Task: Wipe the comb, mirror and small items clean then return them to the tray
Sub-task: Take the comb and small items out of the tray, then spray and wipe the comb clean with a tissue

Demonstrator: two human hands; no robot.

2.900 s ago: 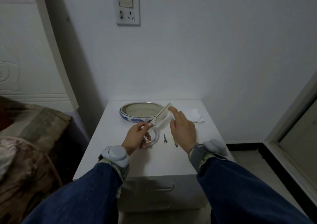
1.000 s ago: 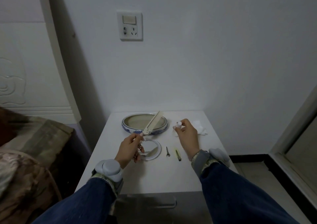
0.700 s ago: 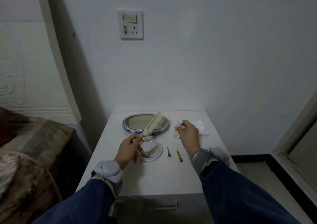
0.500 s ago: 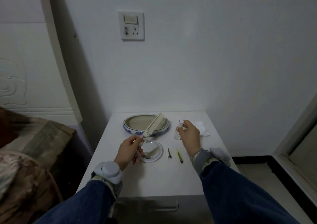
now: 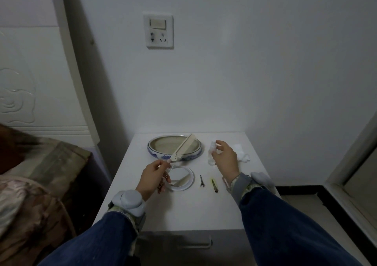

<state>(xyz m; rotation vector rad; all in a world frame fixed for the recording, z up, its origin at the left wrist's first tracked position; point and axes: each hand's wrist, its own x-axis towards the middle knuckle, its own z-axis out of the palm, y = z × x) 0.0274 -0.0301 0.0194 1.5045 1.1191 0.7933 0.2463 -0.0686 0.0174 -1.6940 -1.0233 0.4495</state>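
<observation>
My left hand (image 5: 152, 179) grips the handle end of a cream comb (image 5: 183, 150), whose far end slants up over the blue-and-white oval tray (image 5: 156, 155). My right hand (image 5: 225, 160) pinches a crumpled white wipe (image 5: 211, 152) above the white bedside table (image 5: 183, 208), to the right of the tray. A round white-rimmed mirror (image 5: 181, 179) lies flat just right of my left hand. A small dark hair clip (image 5: 202, 183) and a yellow-green clip (image 5: 214, 185) lie on the table between the mirror and my right wrist.
More white tissue (image 5: 241, 155) lies at the table's back right, behind my right hand. A bed with a patterned cover (image 5: 36, 184) stands to the left. The wall with a socket plate (image 5: 158, 31) is right behind the table. A door frame (image 5: 350, 163) rises at the right.
My right hand has drawn the wipe off the comb and moved it right, away from the tray. The left hand keeps the comb raised over the tray rim.
</observation>
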